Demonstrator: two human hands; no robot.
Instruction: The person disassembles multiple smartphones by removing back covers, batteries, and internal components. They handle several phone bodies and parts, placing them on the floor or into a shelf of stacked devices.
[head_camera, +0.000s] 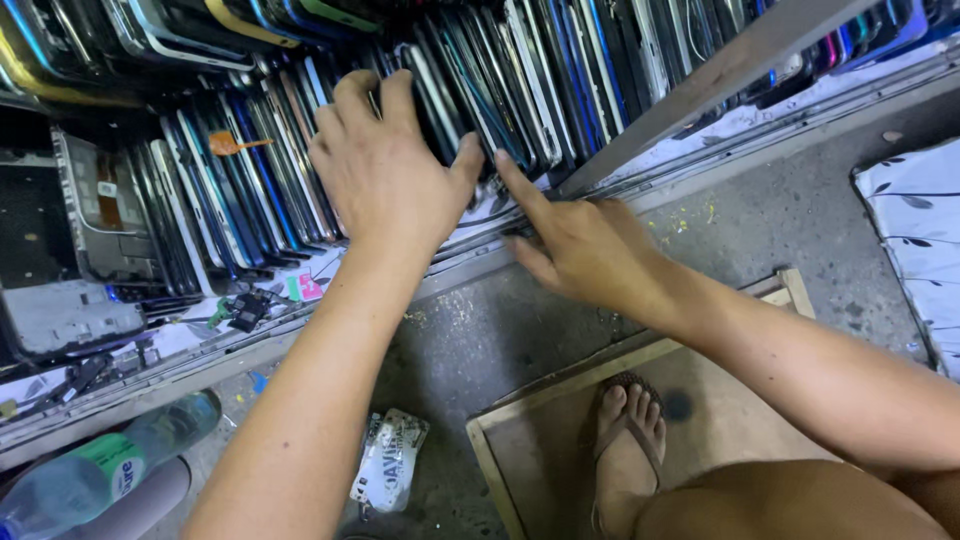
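- Here, I am seeing a crumpled white wrapper with dark print lying on the grey concrete floor, below the left forearm.
- A clear plastic bottle with a green-and-white label is lying at the lower left.
- A small orange tag is sticking out among the upright phone frames packed on the shelf.
- The left hand is pressing, grip released and fingers spread, against the frames.
- The right hand is pointing its index finger at the row's foot, other fingers curling, grasping nothing.
- A sandalled foot is resting on a wooden board.
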